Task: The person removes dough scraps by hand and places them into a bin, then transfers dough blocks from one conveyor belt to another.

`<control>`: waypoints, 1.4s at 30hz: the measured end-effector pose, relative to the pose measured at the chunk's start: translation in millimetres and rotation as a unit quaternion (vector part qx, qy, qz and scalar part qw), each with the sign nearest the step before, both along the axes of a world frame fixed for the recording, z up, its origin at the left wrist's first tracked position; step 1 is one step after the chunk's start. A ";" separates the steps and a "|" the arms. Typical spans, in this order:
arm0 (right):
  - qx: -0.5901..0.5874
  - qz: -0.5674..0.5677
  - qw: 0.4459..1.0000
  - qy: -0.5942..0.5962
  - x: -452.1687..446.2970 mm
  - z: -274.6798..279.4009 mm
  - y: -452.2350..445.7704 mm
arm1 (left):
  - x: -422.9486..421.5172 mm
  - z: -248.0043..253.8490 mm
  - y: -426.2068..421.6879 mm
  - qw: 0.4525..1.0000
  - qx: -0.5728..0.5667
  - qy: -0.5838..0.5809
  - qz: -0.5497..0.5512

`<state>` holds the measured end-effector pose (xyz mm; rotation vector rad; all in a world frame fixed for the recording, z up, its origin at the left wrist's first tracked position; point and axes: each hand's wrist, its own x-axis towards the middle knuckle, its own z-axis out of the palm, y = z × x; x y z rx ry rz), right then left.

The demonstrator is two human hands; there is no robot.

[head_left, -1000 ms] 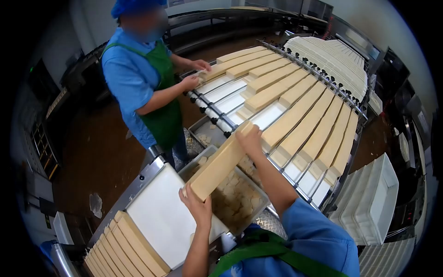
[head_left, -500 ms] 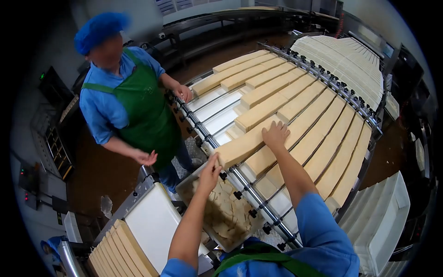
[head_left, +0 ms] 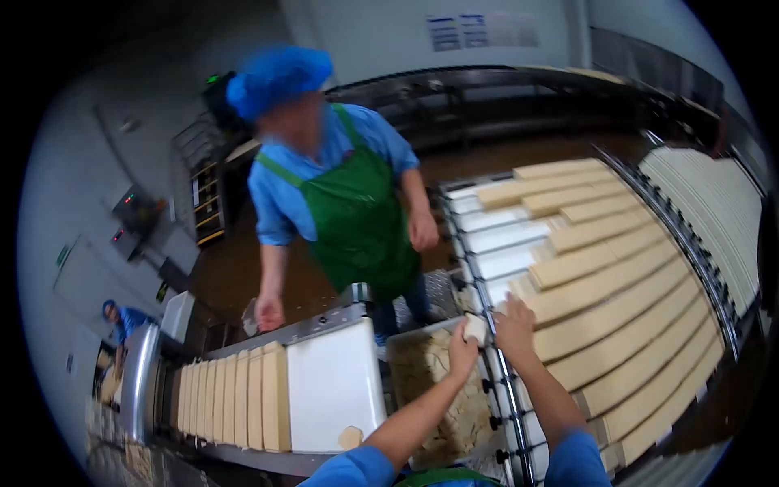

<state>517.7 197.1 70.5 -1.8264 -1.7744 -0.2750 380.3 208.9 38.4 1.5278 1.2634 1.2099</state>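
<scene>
My left hand (head_left: pixel 463 355) is closed on a pale piece of the dough-like material (head_left: pixel 475 329), held over the near edge of the slatted conveyor (head_left: pixel 492 213). Just to its right, my right hand (head_left: pixel 515 329) has its fingers extended at the left end of a long cream-coloured dough-like strip (head_left: pixel 600 284). It seems to touch that end, though blur hides the exact contact. Several such strips lie side by side on the conveyor between thin rods. Below my left hand stands a bin (head_left: pixel 395 365) with broken pale scraps (head_left: pixel 462 414) in it.
A co-worker in a green apron (head_left: pixel 357 219) stands across the bin, arms lowered. On the left, a second conveyor (head_left: pixel 333 381) carries a row of upright cream slabs (head_left: pixel 235 398) and a small scrap (head_left: pixel 350 438). Another person (head_left: pixel 126 321) is far left.
The view has swung left. My left hand has come off the strip's end and now holds a pale piece. My right hand has drawn back from the strip's top to its near end.
</scene>
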 end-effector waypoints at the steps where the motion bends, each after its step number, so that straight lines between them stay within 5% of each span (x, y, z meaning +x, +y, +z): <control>1: -0.023 -0.018 1.000 0.003 -0.7 2.4 -2.8 | -9.7 -1.2 -8.7 1.000 -0.007 -0.021 0.014; 5: -0.060 -0.047 0.997 0.016 2.1 -11.5 2.4 | -56.0 -0.5 -47.0 0.995 -0.050 -0.084 0.028; 10: -0.104 -0.053 0.993 0.023 -21.9 -12.5 -2.7 | -124.8 17.5 -98.3 0.987 -0.162 -0.005 -0.022; 13: -0.068 0.000 0.998 -0.015 -41.2 -25.9 -8.8 | -165.6 -32.3 -114.0 0.996 -0.027 0.085 -0.004; 17: -0.078 0.104 0.991 -0.025 -56.0 -49.9 -25.1 | -225.2 -26.2 -146.9 0.982 -0.060 0.178 0.017; 19: -0.135 0.139 0.980 -0.040 -63.9 -51.0 -32.1 | -257.8 -20.9 -164.2 0.938 -0.078 0.316 0.118; 20: -0.127 0.133 0.982 -0.041 -64.6 -50.3 -32.1 | -271.6 -14.6 -166.6 0.884 -0.195 0.407 0.121; 25: -0.149 0.087 0.981 -0.090 -65.0 -49.9 -29.3 | -320.5 -20.3 -206.2 0.805 -0.310 0.493 0.113; 29: -0.142 0.078 0.980 -0.115 -65.6 -51.8 -28.2 | -289.1 -18.6 -197.2 0.875 -0.277 0.397 0.024; 33: -0.149 0.073 0.981 -0.099 -64.6 -51.3 -28.6 | -248.0 -46.5 -182.6 0.981 -0.142 0.124 -0.047; 39: -0.134 0.079 0.983 -0.101 -65.4 -44.3 -31.6 | -252.5 -27.1 -191.3 0.990 -0.098 0.033 -0.092; 41: -0.138 0.074 0.982 -0.101 -66.5 -47.1 -30.4 | -270.5 -34.0 -194.5 0.993 0.007 0.086 -0.075; 42: -0.143 0.069 0.982 -0.103 -69.8 -43.7 -31.8 | -279.6 -21.5 -201.5 0.997 -0.039 0.046 -0.054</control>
